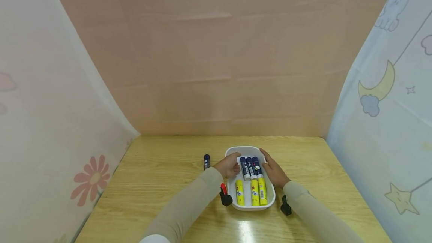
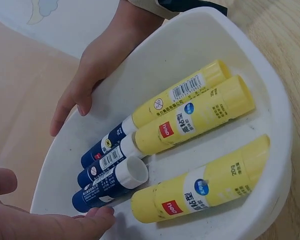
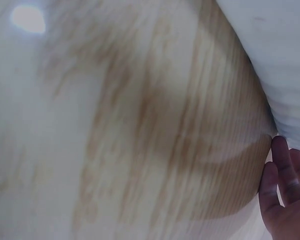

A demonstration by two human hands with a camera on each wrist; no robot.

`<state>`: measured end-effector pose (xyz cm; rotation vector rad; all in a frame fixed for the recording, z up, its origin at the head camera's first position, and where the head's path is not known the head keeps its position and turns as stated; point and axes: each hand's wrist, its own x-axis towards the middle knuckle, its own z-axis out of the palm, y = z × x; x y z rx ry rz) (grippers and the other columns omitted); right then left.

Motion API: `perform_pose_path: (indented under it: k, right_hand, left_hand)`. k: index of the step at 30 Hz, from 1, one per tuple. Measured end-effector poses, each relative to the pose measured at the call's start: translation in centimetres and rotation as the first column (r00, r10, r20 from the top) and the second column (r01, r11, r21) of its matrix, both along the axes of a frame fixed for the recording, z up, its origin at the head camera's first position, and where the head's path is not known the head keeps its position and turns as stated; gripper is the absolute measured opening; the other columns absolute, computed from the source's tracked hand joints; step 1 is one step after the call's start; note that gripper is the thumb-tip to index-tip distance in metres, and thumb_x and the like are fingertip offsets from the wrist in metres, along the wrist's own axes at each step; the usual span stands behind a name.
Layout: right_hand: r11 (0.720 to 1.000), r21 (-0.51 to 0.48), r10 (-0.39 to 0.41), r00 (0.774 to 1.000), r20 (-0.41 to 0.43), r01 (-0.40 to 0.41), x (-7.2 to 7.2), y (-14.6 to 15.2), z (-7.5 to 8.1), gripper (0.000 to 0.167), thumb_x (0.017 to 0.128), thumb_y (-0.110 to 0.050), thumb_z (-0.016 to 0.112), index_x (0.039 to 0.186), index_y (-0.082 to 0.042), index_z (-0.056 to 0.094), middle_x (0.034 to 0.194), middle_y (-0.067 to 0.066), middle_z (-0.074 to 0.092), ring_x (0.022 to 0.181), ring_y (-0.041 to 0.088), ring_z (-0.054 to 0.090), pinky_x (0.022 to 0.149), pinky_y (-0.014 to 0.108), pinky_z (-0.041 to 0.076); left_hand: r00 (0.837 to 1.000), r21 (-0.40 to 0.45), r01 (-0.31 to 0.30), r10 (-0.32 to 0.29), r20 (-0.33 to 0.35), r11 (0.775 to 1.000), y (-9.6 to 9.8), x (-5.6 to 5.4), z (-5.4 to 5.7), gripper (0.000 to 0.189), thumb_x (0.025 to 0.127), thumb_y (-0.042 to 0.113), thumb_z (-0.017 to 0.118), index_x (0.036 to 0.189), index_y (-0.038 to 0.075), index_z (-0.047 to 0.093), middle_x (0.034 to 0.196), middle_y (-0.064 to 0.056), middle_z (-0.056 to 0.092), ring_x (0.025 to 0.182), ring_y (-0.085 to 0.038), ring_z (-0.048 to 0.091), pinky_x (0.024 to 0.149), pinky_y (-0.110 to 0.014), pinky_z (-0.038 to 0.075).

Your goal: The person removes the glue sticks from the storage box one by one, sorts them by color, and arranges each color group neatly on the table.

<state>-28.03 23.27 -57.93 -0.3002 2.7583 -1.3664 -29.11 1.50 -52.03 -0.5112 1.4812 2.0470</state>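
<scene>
A white plastic tray holds three dark blue glue sticks at its far end and three yellow glue sticks at its near end. Over the tray's left side is my left hand; in the left wrist view its fingers lie beside the nearest blue stick, thumb apart, and nothing is gripped. My right hand holds the tray's right rim, thumb on the inner side and fingers along the outer wall. The right wrist view shows those fingertips against the tray.
Another dark blue glue stick stands or lies on the wooden table, left of the tray; my left forearm partly hides it. Patterned cloths hang at both sides, and a plain pinkish sheet covers the back.
</scene>
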Motion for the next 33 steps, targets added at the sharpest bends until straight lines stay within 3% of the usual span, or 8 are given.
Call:
perform_pose_path:
  k: [12,25,33]
  right_hand:
    - [1.0,-0.006,0.016,0.999,-0.035,-0.016,0.1,0.3,0.0,0.055,0.105,-0.012,0.037,0.156,-0.017,0.018,0.154,0.02,0.031,0.139,0.044,0.028,0.11,0.062,0.022]
    - [1.0,-0.008,0.003,1.0,-0.026,-0.003,0.7,0.6,0.2,0.056,0.105,-0.012,0.037,0.157,-0.017,0.017,0.155,0.019,0.029,0.14,0.043,0.027,0.111,0.061,0.02]
    - [1.0,0.001,0.004,1.0,-0.028,-0.004,0.8,0.8,0.4,0.056,0.105,-0.012,0.036,0.157,-0.017,0.016,0.156,0.019,0.028,0.14,0.043,0.025,0.112,0.061,0.019]
  left_hand:
    - [1.0,-0.006,-0.026,0.026,0.007,1.0,0.6,0.3,-0.1,0.066,0.097,0.024,0.054,0.142,-0.015,0.026,0.131,-0.029,0.037,0.127,-0.04,0.037,0.112,-0.048,0.031]
    - [0.999,0.016,-0.026,0.026,0.022,1.0,1.0,0.4,-0.1,0.069,0.096,0.022,0.055,0.141,-0.019,0.022,0.13,-0.03,0.036,0.132,-0.045,0.033,0.113,-0.051,0.026]
    - [0.999,0.0,-0.016,0.016,0.029,1.0,1.4,0.3,-0.2,0.067,0.095,0.021,0.057,0.139,-0.019,0.026,0.125,-0.03,0.041,0.128,-0.045,0.038,0.113,-0.052,0.026]
